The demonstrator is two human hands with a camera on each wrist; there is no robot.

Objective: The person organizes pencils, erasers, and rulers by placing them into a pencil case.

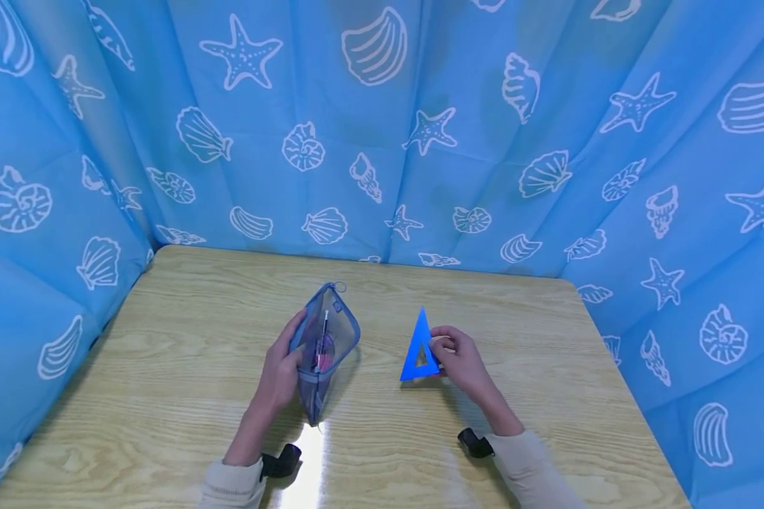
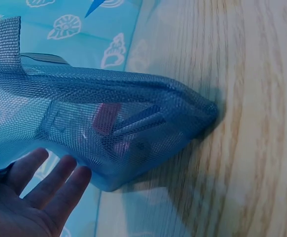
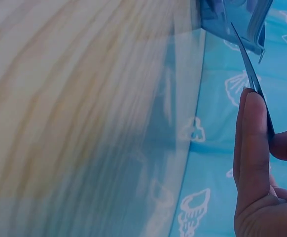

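Observation:
My left hand (image 1: 279, 375) grips the left side of a blue mesh zip pouch (image 1: 346, 343), its top spread wide. Through the mesh show a pen (image 1: 325, 324) and something pink and purple (image 1: 323, 353). In the left wrist view the pouch (image 2: 74, 123) has one corner down at the wooden table, with several fingers (image 2: 59, 187) along its side. To the right, my right hand (image 1: 461, 359) pinches a blue set square (image 1: 414, 353) by its right edge, held apart from the pouch. The right wrist view shows the set square (image 3: 249, 69) edge-on between thumb and fingers.
The wooden table (image 1: 184, 353) lies under both hands. A blue curtain (image 1: 369, 127) with white shells and starfish hangs behind it and along both sides. Black wrist cameras, left (image 1: 282, 461) and right (image 1: 475, 443), sit at the cuffs.

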